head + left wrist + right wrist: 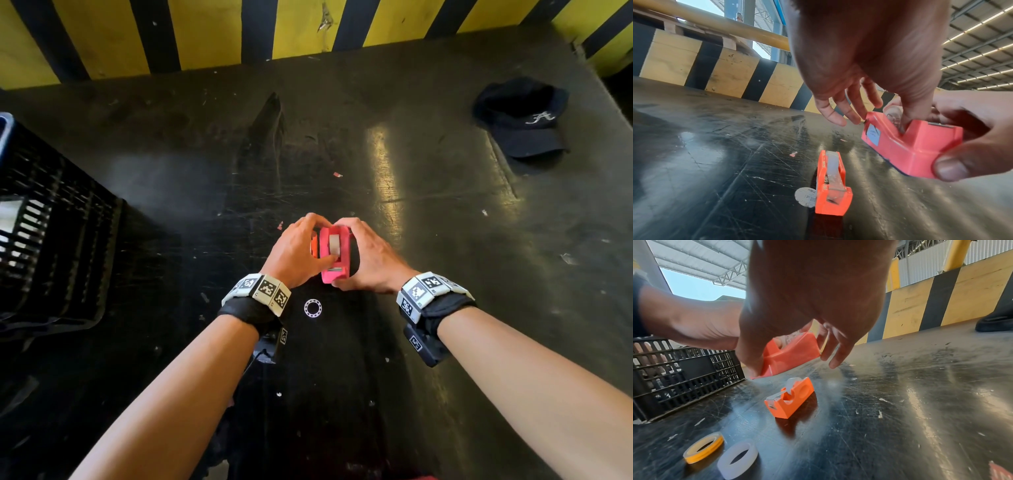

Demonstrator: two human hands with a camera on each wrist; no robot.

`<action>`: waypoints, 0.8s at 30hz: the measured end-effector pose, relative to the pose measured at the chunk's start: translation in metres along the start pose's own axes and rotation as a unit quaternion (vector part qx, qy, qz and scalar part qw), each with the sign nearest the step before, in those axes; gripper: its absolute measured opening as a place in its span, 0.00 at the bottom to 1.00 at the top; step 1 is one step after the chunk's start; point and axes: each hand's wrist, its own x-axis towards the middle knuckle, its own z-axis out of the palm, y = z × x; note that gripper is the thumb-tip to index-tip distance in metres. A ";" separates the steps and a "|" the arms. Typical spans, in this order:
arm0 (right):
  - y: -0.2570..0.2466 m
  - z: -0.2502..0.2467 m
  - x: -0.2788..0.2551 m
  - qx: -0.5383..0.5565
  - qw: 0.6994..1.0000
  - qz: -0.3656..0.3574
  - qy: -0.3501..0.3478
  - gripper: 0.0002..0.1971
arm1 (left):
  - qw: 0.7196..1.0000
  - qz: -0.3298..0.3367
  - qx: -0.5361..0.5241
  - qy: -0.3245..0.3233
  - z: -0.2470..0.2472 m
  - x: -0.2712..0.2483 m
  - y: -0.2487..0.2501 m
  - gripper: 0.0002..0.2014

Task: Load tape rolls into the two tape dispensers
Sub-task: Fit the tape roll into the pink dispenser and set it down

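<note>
the right hand [368,260] clasps the pink tape dispenser [335,255] by its sides, lifted off the surface, likely to steady it while the left hand [296,251] pinches the tape roll [334,244] seated in its cradle. the orange tape dispenser [790,400], already carrying a roll, sits just below, two spare rolls [721,451] nearby. the black surface [445,274] is scratched; a crate [51,233], a cap [524,120] and a yellow-and-black striped wall [205,31] edge it.
</note>
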 end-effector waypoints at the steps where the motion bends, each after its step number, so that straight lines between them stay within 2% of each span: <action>1: -0.001 -0.001 -0.001 0.003 1.000 -0.002 0.000 0.51 | 1.000 -0.001 -0.015 0.004 -0.001 -0.001 0.001 0.30; 4: -0.002 -0.002 -0.003 0.007 1.000 -0.001 -0.003 0.47 | 0.999 0.007 -0.038 0.003 -0.005 -0.003 0.003 0.29; 10: -0.003 -0.004 0.000 0.003 1.000 -0.002 -0.013 0.49 | 0.997 0.069 0.038 0.013 -0.013 -0.005 0.006 0.14; 15: -0.003 -0.005 0.001 -0.001 1.000 0.006 -0.014 0.49 | 0.992 0.086 0.086 0.024 -0.014 -0.004 0.010 0.06; 24: 0.000 -0.007 0.005 -0.016 0.999 0.022 -0.027 0.46 | 0.990 0.094 0.107 -0.014 -0.015 -0.006 0.016 0.06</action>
